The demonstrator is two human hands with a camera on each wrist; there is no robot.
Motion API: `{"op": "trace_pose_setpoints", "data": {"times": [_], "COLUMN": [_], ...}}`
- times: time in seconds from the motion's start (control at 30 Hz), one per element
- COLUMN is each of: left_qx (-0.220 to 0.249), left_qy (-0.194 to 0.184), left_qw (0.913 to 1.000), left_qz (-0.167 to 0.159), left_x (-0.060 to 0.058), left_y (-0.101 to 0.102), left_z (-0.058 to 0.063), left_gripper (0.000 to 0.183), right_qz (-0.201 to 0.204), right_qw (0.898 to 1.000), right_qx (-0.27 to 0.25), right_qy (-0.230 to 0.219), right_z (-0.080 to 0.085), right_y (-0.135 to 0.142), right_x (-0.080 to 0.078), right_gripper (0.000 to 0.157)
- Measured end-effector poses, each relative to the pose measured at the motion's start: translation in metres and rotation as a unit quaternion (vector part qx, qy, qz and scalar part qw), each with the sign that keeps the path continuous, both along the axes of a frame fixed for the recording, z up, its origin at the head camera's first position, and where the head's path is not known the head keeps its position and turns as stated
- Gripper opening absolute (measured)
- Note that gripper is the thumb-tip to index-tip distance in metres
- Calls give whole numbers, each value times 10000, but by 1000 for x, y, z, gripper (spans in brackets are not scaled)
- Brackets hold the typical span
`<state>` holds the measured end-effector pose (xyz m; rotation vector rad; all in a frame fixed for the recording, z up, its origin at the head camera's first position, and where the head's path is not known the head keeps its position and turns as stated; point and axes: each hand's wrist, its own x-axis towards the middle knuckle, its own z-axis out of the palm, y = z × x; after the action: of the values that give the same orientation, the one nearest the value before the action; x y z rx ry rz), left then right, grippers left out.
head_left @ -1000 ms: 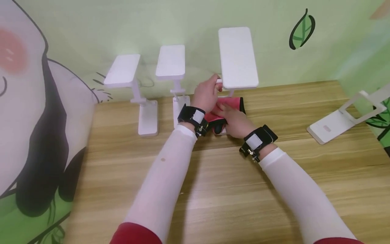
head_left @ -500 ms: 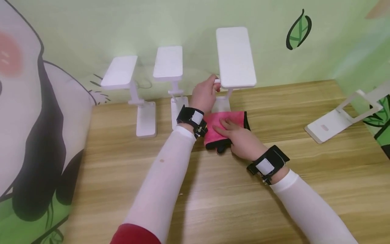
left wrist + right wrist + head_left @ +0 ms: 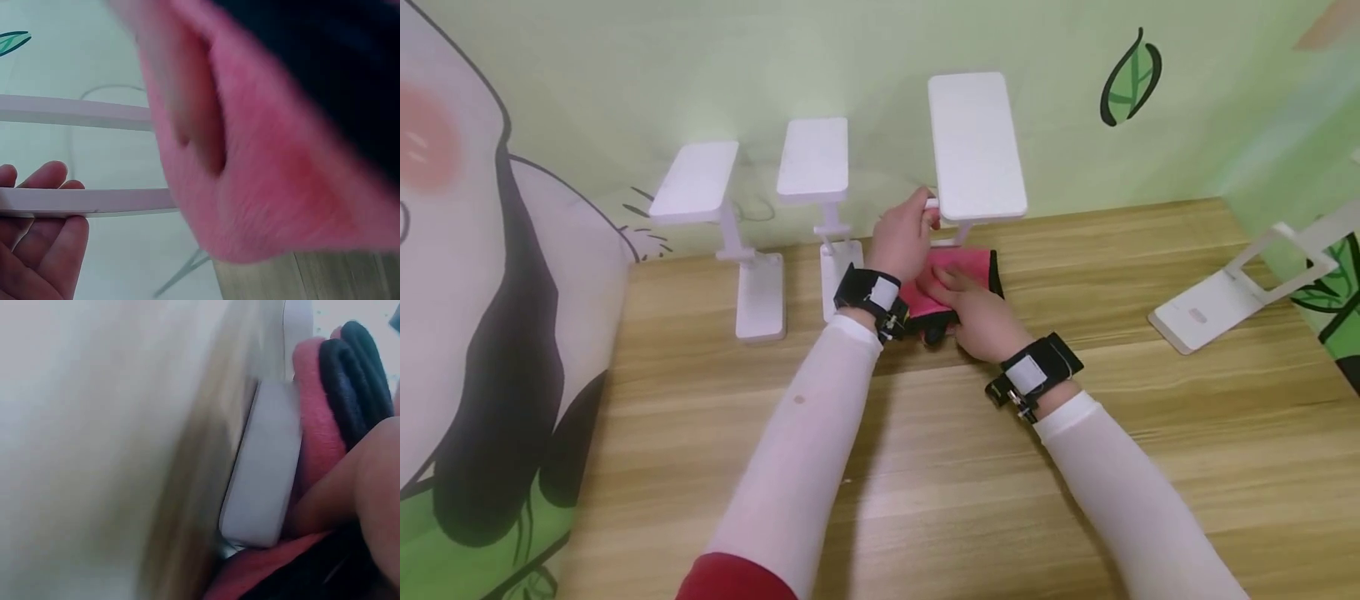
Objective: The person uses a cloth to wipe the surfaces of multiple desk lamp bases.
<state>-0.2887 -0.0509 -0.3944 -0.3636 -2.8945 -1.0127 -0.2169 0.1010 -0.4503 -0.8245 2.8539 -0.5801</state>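
Observation:
My left hand holds the white phone stand by a slim bar beside its top plate. In the left wrist view, the fingers curl round that white bar. A pink cloth with black edging lies over the stand's base, with my right hand pressing it down. Two fingers dent the plush cloth in the left wrist view. In the right wrist view, the end of the base shows beside the folded cloth; the base's upper face is hidden.
Two similar white stands, one at the far left and one nearer, stand along the wall. Another stand is at the right by the side wall. All are on a wooden table.
The cloth and my right hand slid toward me, uncovering part of the base, then went back up over it. My left hand has kept its hold on the stand.

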Motion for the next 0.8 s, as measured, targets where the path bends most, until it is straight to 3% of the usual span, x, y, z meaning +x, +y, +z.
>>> {"op": "trace_pose_setpoints", "data": {"times": [0.2, 0.3, 0.4, 0.63, 0.7, 0.8], "left_qx": [1, -30, -51, -37, -47, -9], "left_qy": [-2, -10, 24, -12, -16, -27], "left_qw": [10000, 9999, 9999, 10000, 10000, 10000], "left_qz": [53, 133, 85, 68, 84, 86], "left_x": [4, 6, 6, 4, 5, 6], "left_y": [-3, -4, -3, -1, 0, 0], "left_z": [2, 4, 5, 4, 3, 2], "left_gripper": [25, 25, 26, 26, 26, 26], "right_qz": [-4, 150, 210, 25, -42, -90], "right_qw": [9999, 9996, 9994, 9995, 9992, 9991], "right_qx": [117, 200, 198, -136, -280, -314], "right_qy": [-53, -94, -183, -267, -292, -256], "right_z": [4, 8, 9, 3, 1, 0], "right_y": [5, 4, 3, -5, -5, -1], "right_x": [38, 43, 33, -16, -20, -13], "right_gripper": [84, 80, 74, 68, 68, 69]}}
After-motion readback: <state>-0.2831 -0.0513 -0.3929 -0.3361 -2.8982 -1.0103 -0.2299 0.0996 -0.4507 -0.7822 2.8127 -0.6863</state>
